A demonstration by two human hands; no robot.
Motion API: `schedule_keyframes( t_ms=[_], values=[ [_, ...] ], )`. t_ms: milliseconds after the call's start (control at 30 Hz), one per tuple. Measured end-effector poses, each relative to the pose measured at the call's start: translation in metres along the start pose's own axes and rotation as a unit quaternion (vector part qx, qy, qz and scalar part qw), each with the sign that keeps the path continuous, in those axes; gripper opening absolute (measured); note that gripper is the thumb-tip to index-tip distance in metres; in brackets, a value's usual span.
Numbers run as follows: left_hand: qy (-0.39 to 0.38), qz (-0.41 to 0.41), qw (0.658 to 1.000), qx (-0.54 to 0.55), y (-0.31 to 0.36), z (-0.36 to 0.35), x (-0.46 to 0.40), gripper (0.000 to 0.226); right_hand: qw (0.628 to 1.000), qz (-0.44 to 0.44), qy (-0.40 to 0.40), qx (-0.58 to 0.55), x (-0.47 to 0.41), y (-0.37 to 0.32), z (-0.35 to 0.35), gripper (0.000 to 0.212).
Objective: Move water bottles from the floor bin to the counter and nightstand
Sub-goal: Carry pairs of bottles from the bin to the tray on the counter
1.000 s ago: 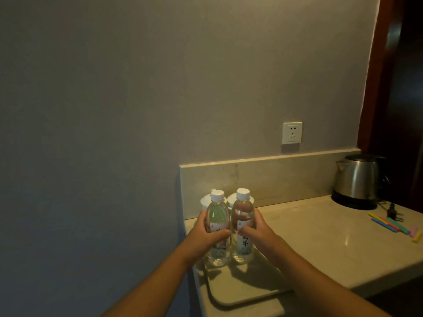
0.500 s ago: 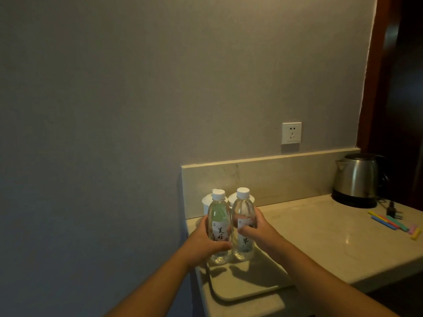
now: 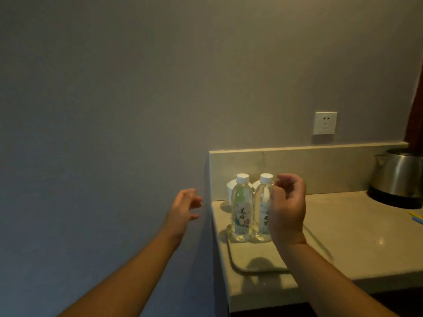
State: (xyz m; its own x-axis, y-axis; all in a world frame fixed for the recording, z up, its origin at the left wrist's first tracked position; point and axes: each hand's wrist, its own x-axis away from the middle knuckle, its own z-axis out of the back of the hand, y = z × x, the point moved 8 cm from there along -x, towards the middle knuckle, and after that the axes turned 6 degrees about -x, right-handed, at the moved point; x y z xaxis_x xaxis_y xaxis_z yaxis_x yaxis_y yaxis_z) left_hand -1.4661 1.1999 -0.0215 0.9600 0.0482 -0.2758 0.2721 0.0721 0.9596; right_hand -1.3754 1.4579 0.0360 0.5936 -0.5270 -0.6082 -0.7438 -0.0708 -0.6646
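Two clear water bottles with white caps stand upright side by side on a pale tray [image 3: 256,257] at the left end of the counter [image 3: 357,236]. The left bottle [image 3: 241,209] is in full view; the right bottle [image 3: 263,202] is partly hidden by my right hand [image 3: 288,211]. That hand hovers just in front of it with loosely curled fingers and holds nothing. My left hand [image 3: 184,208] hangs in the air left of the counter edge, fingers relaxed, apart from the bottles.
Two white cups [image 3: 230,191] stand behind the bottles against the backsplash. A steel kettle [image 3: 398,177] sits at the far right, with coloured sticks [image 3: 416,217] in front of it. A wall socket [image 3: 325,123] is above the counter. A bare wall fills the left.
Both hands have let go of the bottles and drawn back; the left hand moved off to the left past the counter edge. The bottles stay standing on the tray.
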Motion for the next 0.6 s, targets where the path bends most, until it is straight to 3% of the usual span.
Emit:
schedule_keyframes(
  t_ms=[100,200,333,467,600],
  values=[
    [0.066,0.023,0.997,0.032,-0.002,0.047,0.017,0.027,0.992,-0.062,-0.098,-0.049,0.036,0.006,-0.057,0.021],
    [0.103,0.043,0.993,0.036,-0.009,0.096,0.037,0.031,0.967,-0.18,-0.176,-0.032,0.081,0.026,-0.111,0.019],
    [0.152,0.055,0.985,0.059,-0.014,0.173,0.061,0.033,0.889,-0.368,-0.271,0.003,0.146,0.059,-0.187,0.015],
    [0.181,0.062,0.98,0.059,-0.009,0.26,0.098,0.033,0.827,-0.472,-0.303,0.046,0.217,0.08,-0.249,0.013],
    [0.21,0.055,0.976,0.028,0.0,0.362,0.153,0.028,0.802,-0.514,-0.3,0.046,0.293,0.091,-0.308,0.016]
  ],
)
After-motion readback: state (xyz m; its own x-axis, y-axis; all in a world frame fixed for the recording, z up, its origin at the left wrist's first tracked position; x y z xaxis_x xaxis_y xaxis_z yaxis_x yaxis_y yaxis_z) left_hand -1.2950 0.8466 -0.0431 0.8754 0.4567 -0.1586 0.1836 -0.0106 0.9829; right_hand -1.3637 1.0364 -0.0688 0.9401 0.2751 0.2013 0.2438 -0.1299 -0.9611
